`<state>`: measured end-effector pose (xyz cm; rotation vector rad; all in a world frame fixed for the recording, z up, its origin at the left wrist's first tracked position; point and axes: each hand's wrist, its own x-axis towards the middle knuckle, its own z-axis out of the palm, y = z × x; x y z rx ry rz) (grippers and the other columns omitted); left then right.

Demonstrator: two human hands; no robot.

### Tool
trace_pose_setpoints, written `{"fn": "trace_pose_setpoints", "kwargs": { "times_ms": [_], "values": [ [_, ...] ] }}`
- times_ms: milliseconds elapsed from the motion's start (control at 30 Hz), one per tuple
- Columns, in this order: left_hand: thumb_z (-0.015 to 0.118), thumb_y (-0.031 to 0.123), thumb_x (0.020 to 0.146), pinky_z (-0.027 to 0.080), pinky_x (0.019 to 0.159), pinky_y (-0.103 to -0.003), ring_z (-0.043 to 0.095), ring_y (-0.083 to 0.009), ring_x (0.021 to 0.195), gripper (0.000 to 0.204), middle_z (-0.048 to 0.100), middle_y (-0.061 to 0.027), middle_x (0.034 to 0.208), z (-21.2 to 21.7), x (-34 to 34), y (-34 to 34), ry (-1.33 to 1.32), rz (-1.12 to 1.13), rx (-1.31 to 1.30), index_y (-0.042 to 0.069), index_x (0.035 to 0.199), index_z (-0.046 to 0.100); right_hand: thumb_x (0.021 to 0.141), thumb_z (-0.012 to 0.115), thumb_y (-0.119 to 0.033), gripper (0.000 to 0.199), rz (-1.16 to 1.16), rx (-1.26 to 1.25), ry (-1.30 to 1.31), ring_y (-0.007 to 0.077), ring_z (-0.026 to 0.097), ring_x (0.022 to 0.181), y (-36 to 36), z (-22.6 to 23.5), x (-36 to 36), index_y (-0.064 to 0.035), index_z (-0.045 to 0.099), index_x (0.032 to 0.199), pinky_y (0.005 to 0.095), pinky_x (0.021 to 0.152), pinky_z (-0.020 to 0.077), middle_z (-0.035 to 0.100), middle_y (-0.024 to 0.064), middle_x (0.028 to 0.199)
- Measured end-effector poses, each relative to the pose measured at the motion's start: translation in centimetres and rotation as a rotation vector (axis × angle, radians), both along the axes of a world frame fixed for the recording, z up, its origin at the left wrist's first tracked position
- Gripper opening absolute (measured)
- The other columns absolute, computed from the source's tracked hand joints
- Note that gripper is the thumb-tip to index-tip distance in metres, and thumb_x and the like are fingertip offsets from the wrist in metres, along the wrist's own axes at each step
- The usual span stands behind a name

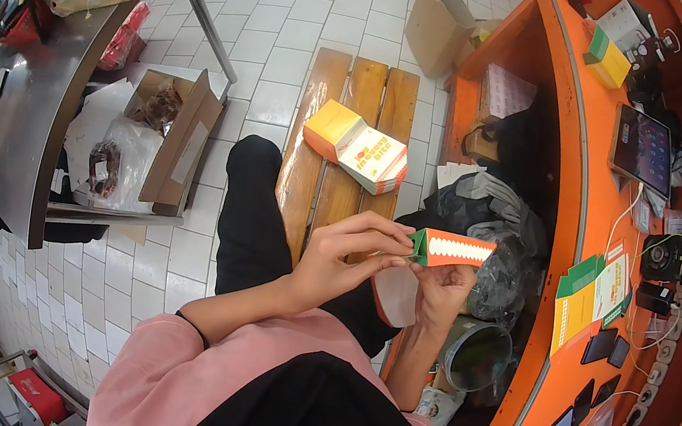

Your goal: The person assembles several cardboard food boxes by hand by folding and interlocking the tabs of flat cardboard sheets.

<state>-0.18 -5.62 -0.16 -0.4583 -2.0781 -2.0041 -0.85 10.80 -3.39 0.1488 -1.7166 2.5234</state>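
While a small pile of flat printed cartons (360, 149) is lying across the slatted wooden bench (337, 212), both bare hands are working on an orange-and-green paper carton (458, 251), holding it up off the bench's right side, toward its near end. The left hand (352, 255) is pinching the green end flap (420, 245) between thumb and fingertips. The right hand (442, 293) is gripping the carton from below, its digits bending close against the lower side; the carton is partly hiding its fingertips. White scallops are running along the carton's orange side.

On the bench, the pile is showing yellow, white and orange surfaces. Left of the bench, a metal table (23, 136) is standing, and on its lower shelf (126, 221) an open cardboard box (180, 143) is sitting beside a clear plastic bag (128, 157). Beyond the bench's far right corner, a tall brown box (437, 28) is standing on the tiled floor (286, 22). Right of the bench, crumpled grey cloth (494, 206) is lying near an orange counter (558, 203), which is bearing a tablet (644, 149), an unfolded yellow-and-green carton (583, 305) and several dark phones (599, 345).
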Motion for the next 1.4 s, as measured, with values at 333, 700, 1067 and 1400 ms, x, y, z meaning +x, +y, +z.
{"fn": "trace_pose_setpoints", "kwargs": {
  "times_ms": [333, 700, 1067, 1400],
  "values": [
    [0.064, -0.005, 0.075, 0.051, 0.081, -0.03, 0.061, -0.0239, 0.099, 0.018, 0.062, -0.0103, 0.095, 0.0, 0.5, 0.0, 0.004, 0.008, 0.029, 0.001, 0.092, 0.067, 0.068, 0.072, 0.008, 0.024, -0.058, 0.017, 0.006, 0.0146, 0.061, 0.087, 0.0, -0.4, 0.7, 0.0021, 0.064, 0.091, 0.029, 0.079, 0.0498, 0.063, 0.0067, 0.094],
    [0.063, -0.006, 0.077, 0.049, 0.083, -0.031, 0.059, -0.0252, 0.103, 0.014, 0.06, -0.0116, 0.097, -0.6, 0.8, 0.1, -0.155, 0.02, 0.238, -0.003, 0.091, 0.067, 0.072, 0.068, 0.007, 0.024, -0.052, 0.041, 0.024, 0.0134, 0.059, 0.089, -2.0, -0.3, 0.9, 0.0018, 0.064, 0.094, 0.029, 0.079, 0.0469, 0.062, 0.0056, 0.094],
    [0.067, -0.003, 0.074, 0.053, 0.071, -0.029, 0.063, -0.0208, 0.087, 0.016, 0.058, -0.0091, 0.091, 0.0, 0.6, 0.1, -0.018, 0.127, -0.069, 0.0, 0.09, 0.065, 0.072, 0.068, 0.008, 0.025, -0.072, 0.002, -0.059, 0.016, 0.061, 0.084, -0.7, 0.2, 1.1, 0.0033, 0.059, 0.095, 0.0279, 0.075, 0.05, 0.062, 0.0075, 0.092],
    [0.067, -0.002, 0.074, 0.051, 0.066, -0.028, 0.063, -0.0197, 0.085, 0.016, 0.06, -0.0089, 0.092, 0.8, 0.9, -0.3, 0.06, 0.079, -0.146, 0.002, 0.089, 0.065, 0.07, 0.071, 0.007, 0.025, -0.146, 0.284, 0.054, 0.0137, 0.06, 0.084, -0.8, 0.3, 2.2, 0.0041, 0.061, 0.092, 0.0269, 0.077, 0.0489, 0.062, 0.0071, 0.09]
  ]
}}
